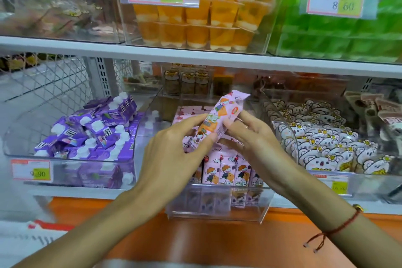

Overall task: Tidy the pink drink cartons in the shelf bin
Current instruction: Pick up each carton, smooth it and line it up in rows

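Note:
A clear plastic bin [217, 215] on the lower shelf holds several pink drink cartons [226, 169] with cartoon figures; the front row stands upright. Above the bin a single pink carton [219, 118] is held tilted, its top pointing up and to the right. My left hand [174, 148] grips its lower end from the left. My right hand [245, 135] holds its right side with fingers curled around it. More pink cartons [189, 113] lie flat at the back of the bin, partly hidden behind my hands.
A bin of purple cartons [91, 132] with white caps stands to the left. To the right is a bin of koala-shaped snack packs [322, 143]. The upper shelf carries bins of orange jelly cups [195, 26] and green packs [339, 37]. An orange ledge [217, 241] runs below.

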A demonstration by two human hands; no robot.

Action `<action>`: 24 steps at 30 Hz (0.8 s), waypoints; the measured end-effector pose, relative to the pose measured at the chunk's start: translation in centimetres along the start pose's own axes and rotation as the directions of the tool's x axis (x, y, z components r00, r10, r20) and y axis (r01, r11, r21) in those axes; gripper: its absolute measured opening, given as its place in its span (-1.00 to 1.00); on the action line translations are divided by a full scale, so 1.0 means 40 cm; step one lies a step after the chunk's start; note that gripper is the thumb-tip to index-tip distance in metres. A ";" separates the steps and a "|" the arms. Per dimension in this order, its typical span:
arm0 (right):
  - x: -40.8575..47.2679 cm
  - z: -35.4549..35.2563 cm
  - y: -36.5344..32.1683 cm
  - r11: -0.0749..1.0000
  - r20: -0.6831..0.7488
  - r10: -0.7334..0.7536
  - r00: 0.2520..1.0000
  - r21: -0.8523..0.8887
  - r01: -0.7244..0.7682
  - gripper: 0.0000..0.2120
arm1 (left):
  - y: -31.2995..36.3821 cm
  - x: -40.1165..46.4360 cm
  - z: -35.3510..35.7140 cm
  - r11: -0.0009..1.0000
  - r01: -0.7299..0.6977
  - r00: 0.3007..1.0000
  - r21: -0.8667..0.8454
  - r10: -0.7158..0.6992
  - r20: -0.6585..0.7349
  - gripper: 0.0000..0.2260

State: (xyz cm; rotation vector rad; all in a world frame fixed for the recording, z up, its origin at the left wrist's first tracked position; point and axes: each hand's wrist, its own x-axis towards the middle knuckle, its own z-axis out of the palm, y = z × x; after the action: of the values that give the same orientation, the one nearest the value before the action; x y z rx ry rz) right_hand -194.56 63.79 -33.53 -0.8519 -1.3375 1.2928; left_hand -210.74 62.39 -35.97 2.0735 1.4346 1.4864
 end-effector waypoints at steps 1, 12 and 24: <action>0.000 0.003 0.001 1.000 -0.035 -0.022 0.999 -0.007 0.021 -0.71 | -0.002 -0.001 0.000 1.000 -0.009 1.000 0.010 0.009 -0.001 -0.64; -0.015 0.016 0.004 0.960 -0.056 -0.129 0.990 -0.255 0.110 -0.63 | -0.011 0.008 -0.011 0.991 0.015 0.998 -0.132 -0.008 0.055 -0.65; -0.016 0.005 0.003 0.933 -0.071 -0.225 0.972 -0.302 0.194 -0.69 | -0.006 0.010 -0.008 0.946 0.079 0.984 -0.314 -0.024 0.176 -0.66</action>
State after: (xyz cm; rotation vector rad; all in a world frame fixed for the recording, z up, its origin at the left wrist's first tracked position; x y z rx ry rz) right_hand -194.63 63.15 -33.75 -0.9361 -1.5145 0.8835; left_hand -211.13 62.74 -35.75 1.8963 1.0924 1.3775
